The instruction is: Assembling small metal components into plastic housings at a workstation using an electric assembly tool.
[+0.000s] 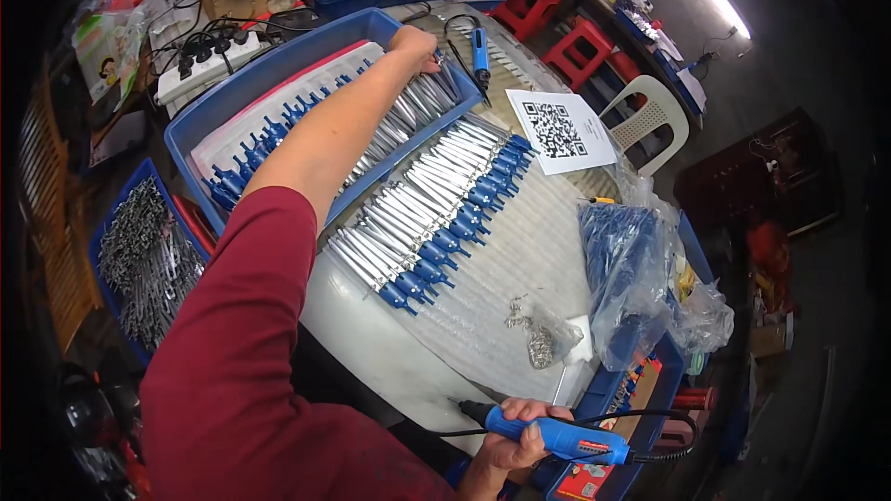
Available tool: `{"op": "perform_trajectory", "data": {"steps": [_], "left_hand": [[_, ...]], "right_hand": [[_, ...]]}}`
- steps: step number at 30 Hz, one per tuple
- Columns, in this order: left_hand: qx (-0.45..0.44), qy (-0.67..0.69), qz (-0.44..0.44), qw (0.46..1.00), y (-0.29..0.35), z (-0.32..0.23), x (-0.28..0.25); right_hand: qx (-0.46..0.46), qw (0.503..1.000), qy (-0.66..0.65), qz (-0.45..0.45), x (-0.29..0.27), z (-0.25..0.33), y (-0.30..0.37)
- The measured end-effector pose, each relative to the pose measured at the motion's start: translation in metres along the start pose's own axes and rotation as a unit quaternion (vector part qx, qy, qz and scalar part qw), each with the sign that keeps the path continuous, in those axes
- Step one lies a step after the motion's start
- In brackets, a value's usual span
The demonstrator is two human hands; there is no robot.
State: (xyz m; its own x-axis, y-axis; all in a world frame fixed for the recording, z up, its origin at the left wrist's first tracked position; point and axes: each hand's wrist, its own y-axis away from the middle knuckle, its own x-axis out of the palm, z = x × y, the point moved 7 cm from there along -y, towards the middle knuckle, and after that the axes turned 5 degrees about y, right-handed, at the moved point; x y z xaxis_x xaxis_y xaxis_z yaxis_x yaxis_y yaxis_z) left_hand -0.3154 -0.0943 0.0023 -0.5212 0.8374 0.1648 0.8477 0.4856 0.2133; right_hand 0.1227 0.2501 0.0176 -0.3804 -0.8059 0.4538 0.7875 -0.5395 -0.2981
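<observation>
My left hand (416, 44) reaches over the far right end of a long blue bin (345, 193), fingers curled down at the silver rods inside; what they hold is partly hidden. The bin holds a line of silver rods with blue plastic ends (264, 137), partly behind my forearm. In front of it, a slanting row of similar silver rods (399, 218) lies on the table, blue ends toward me. Low on the right, my right hand (516, 441) is closed round a blue electric screwdriver (561, 438), its black tip pointing left and its cord trailing right.
A bag of small metal parts (541, 343) lies on the foam-covered table (501, 288). Blue parts in clear plastic (626, 269) and a blue bin (664, 408) stand right. Behind are another blue screwdriver (480, 57), a printed card (561, 130) and a power strip (206, 67).
</observation>
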Motion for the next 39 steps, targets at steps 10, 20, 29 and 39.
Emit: {"op": "perform_trajectory", "data": {"steps": [10, 20, 29, 39], "left_hand": [[0.119, -0.204, -0.029, 0.971, 0.033, -0.039, -0.019], [0.349, -0.269, 0.247, 0.863, 0.153, -0.049, -0.011], [0.355, -0.392, 0.515, 0.675, 0.280, 0.020, -0.042], [0.396, -0.487, 0.528, 0.572, 0.289, 0.060, -0.056]], "right_hand": [[0.005, 0.999, 0.017, 0.044, 0.007, -0.001, -0.001], [-0.006, 0.999, 0.019, 0.046, 0.008, 0.003, 0.002], [-0.019, 0.997, 0.011, 0.071, 0.014, 0.010, 0.005], [-0.027, 0.997, -0.003, 0.074, 0.015, 0.015, 0.010]]}}
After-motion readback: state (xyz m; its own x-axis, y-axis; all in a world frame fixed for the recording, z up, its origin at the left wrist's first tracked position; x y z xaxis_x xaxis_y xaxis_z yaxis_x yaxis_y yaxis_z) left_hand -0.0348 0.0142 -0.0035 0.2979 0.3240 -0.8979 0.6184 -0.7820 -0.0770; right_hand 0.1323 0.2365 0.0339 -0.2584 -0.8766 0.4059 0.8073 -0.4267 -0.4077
